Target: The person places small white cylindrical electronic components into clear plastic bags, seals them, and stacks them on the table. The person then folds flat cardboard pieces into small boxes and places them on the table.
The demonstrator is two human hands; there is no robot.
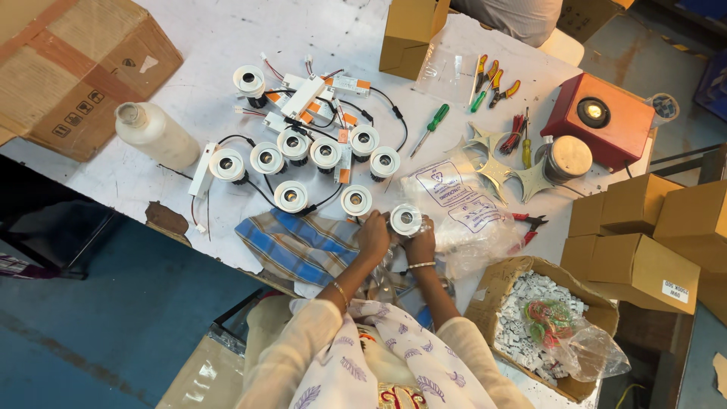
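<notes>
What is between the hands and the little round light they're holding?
Nothing visible. The left hand and right hand are already on the round light, one on each side. Plastic bags lie just beside it on the table.

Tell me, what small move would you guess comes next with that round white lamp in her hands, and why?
Probably setting the round lamp down beside the other white lamps. Both the left hand and right hand hold it at the near end of that group, whose lamps all stand face up on the table.
</notes>
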